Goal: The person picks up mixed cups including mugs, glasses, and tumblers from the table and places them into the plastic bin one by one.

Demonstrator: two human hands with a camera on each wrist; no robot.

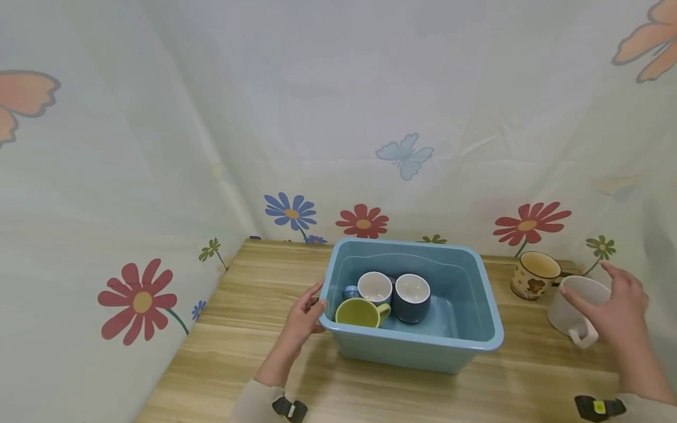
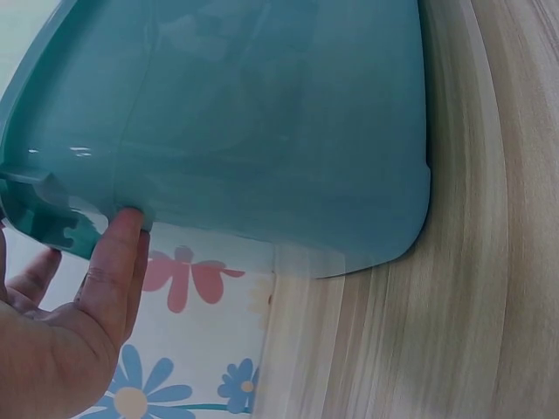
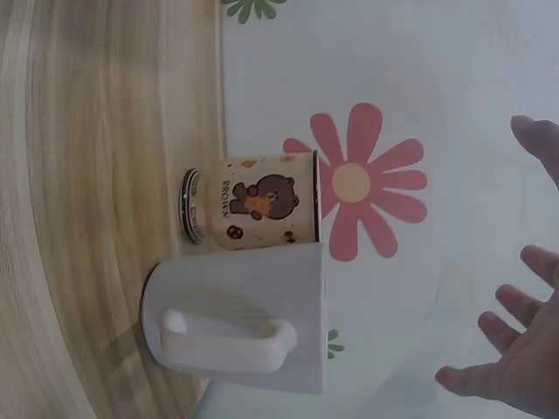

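Observation:
A blue plastic tub (image 1: 399, 349) holds a yellow-green mug (image 1: 357, 312), a mug with a white inside (image 1: 375, 286) and a dark mug (image 1: 412, 298). At the tub's left end, my left hand (image 1: 304, 317) touches the rim; in the left wrist view its fairly straight fingers (image 2: 109, 271) meet the outer wall. My right hand (image 1: 621, 305) is spread above a large white mug (image 1: 571, 308), apart from it in the right wrist view, thumb and fingers wide. Beside that mug stands a cream mug with a brown bear (image 3: 266, 201). Both stand upright on the table.
The wood-grain table (image 1: 254, 294) ends at a pale curtain (image 1: 328, 88) printed with flowers and butterflies, which hangs behind and along the sides. The two mugs outside the tub stand close together to its right, near the back edge.

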